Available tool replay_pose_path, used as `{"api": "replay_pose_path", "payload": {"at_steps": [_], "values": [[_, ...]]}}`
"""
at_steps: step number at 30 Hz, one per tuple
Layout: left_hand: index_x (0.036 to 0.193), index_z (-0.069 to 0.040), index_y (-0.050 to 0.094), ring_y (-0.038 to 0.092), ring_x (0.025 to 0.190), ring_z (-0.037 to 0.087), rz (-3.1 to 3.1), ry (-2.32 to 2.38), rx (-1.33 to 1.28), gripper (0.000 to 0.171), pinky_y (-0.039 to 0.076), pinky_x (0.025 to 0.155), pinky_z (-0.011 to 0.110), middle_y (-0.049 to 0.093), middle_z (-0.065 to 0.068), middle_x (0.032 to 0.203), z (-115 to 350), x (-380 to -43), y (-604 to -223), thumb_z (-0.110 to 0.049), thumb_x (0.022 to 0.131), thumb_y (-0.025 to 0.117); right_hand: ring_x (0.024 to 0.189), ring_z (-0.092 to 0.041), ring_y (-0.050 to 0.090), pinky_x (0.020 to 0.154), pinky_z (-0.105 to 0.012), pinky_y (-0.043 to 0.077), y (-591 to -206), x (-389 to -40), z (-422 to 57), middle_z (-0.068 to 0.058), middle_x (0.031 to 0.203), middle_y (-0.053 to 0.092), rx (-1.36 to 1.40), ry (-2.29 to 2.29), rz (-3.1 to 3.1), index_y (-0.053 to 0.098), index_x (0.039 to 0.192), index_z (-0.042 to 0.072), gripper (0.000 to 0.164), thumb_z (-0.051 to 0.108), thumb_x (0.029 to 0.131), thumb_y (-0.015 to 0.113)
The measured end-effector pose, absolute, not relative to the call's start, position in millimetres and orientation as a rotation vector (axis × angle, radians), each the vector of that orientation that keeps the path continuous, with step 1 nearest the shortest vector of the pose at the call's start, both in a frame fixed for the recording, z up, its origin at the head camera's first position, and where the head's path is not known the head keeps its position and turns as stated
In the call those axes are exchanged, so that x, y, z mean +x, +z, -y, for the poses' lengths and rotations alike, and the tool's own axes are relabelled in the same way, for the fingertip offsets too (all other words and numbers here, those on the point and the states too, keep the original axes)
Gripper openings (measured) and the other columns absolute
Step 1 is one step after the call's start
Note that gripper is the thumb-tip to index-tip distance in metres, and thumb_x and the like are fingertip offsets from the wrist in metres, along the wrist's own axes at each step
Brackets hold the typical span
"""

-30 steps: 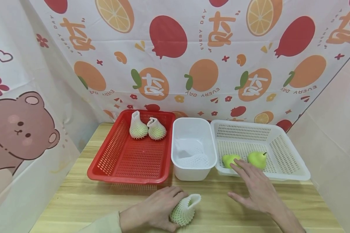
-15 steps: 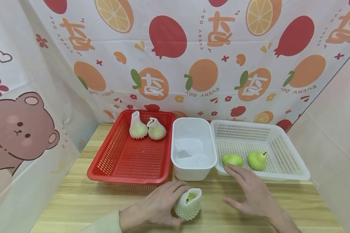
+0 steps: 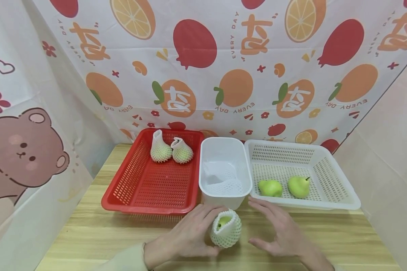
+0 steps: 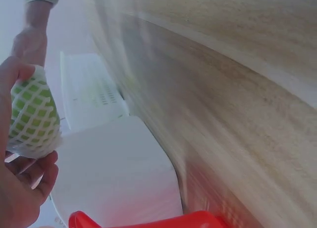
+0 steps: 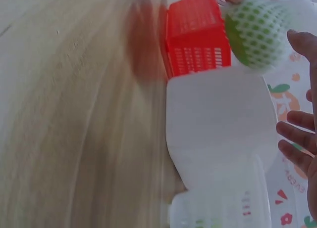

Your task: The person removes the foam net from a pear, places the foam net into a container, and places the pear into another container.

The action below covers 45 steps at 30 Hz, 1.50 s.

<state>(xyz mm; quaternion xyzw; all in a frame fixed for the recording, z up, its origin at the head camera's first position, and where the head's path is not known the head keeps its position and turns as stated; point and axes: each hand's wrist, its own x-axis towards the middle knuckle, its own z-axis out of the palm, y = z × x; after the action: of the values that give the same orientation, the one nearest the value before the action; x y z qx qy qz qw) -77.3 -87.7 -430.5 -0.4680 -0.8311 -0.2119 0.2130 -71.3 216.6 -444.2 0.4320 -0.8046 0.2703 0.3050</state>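
The left hand (image 3: 195,234) of the person held a green pear in a white foam net (image 3: 228,234), with the fingers and the thumb curled around it. This pear was raised above the wooden table (image 3: 88,241), in front of the white container (image 3: 235,202), and the opening of the net looked upward. The right hand (image 3: 280,234) was near the pear but apart from it, its fingers extended and relaxed. Two netted pears (image 3: 161,151) lay in the red basket (image 3: 164,190), and two bare pears (image 3: 299,187) in the white basket (image 3: 329,184).

Foam netting (image 3: 229,237) partly hides the held pear (image 3: 224,220); wrist views crop both hands (image 3: 194,234) (image 3: 282,231).
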Motion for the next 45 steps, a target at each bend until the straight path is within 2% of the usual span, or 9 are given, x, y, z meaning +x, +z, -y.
{"api": "replay_pose_path", "payload": {"at_steps": [4, 12, 20, 25, 30, 37, 45], "values": [[0.143, -0.011, 0.054, 0.066, 0.114, 0.013, 2.291, -0.628, -1.288, 0.105, 0.056, 0.098, 0.029, 0.067, 0.0, 0.133, 85.0, -77.0, -430.1, -0.046, 0.055, 0.1, 0.128, -0.031, 0.065, 0.126, -0.023, 0.035, -449.1, -72.8, -207.6, -0.019, 0.144, 0.064, 1.208, 0.789, 2.096, 0.058, 0.139, -0.009, 0.086, 0.059, 0.09, 0.076], [0.145, -0.01, 0.051, 0.067, 0.119, 0.015, 2.305, -0.718, -1.286, 0.106, 0.058, 0.101, 0.033, 0.068, 0.0, 0.135, 81.8, -77.5, -427.2, -0.042, 0.057, 0.102, 0.124, -0.029, 0.068, 0.119, -0.022, 0.044, -455.9, -75.0, -194.2, -0.02, 0.139, 0.064, 1.287, 0.898, 2.096, 0.055, 0.141, -0.009, 0.086, 0.053, 0.088, 0.081], [0.145, -0.008, 0.05, 0.068, 0.118, 0.016, 2.239, -0.747, -1.311, 0.105, 0.057, 0.104, 0.029, 0.067, 0.0, 0.137, 78.0, -80.0, -425.4, -0.04, 0.06, 0.102, 0.134, -0.024, 0.063, 0.12, -0.024, 0.044, -459.6, -77.1, -184.5, -0.022, 0.141, 0.061, 1.332, 1.031, 2.011, 0.052, 0.14, -0.015, 0.088, 0.044, 0.086, 0.086], [0.144, -0.008, 0.05, 0.069, 0.117, 0.015, 2.225, -0.753, -1.314, 0.103, 0.057, 0.102, 0.03, 0.068, -0.001, 0.137, 77.1, -80.7, -423.4, -0.041, 0.062, 0.103, 0.139, -0.021, 0.059, 0.119, -0.03, 0.047, -460.8, -76.2, -182.4, -0.019, 0.144, 0.06, 1.291, 1.072, 2.054, 0.051, 0.142, -0.012, 0.093, 0.045, 0.081, 0.09], [0.145, -0.009, 0.05, 0.068, 0.119, 0.016, 2.235, -0.769, -1.318, 0.102, 0.057, 0.103, 0.031, 0.068, -0.001, 0.138, 77.1, -80.6, -422.3, -0.039, 0.063, 0.102, 0.141, -0.02, 0.057, 0.12, -0.03, 0.046, -462.0, -78.1, -180.2, -0.018, 0.145, 0.06, 1.3, 1.125, 2.044, 0.051, 0.141, -0.013, 0.095, 0.036, 0.074, 0.096], [0.146, -0.01, 0.051, 0.068, 0.122, 0.015, 2.23, -0.786, -1.342, 0.104, 0.057, 0.104, 0.031, 0.068, 0.0, 0.138, 76.9, -80.3, -425.7, -0.046, 0.063, 0.101, 0.129, -0.022, 0.063, 0.118, -0.025, 0.047, -464.4, -80.4, -180.5, -0.019, 0.133, 0.063, 1.321, 1.145, 1.984, 0.053, 0.133, -0.014, 0.093, 0.025, 0.062, 0.098], [0.148, -0.006, 0.048, 0.068, 0.124, 0.017, 2.206, -0.77, -1.36, 0.109, 0.057, 0.106, 0.031, 0.065, 0.002, 0.141, 78.4, -81.3, -422.5, -0.054, 0.064, 0.098, 0.123, -0.023, 0.063, 0.116, -0.025, 0.049, -467.4, -82.0, -182.6, -0.023, 0.127, 0.06, 1.305, 1.122, 1.959, 0.053, 0.129, -0.014, 0.094, 0.024, 0.055, 0.098]]}}
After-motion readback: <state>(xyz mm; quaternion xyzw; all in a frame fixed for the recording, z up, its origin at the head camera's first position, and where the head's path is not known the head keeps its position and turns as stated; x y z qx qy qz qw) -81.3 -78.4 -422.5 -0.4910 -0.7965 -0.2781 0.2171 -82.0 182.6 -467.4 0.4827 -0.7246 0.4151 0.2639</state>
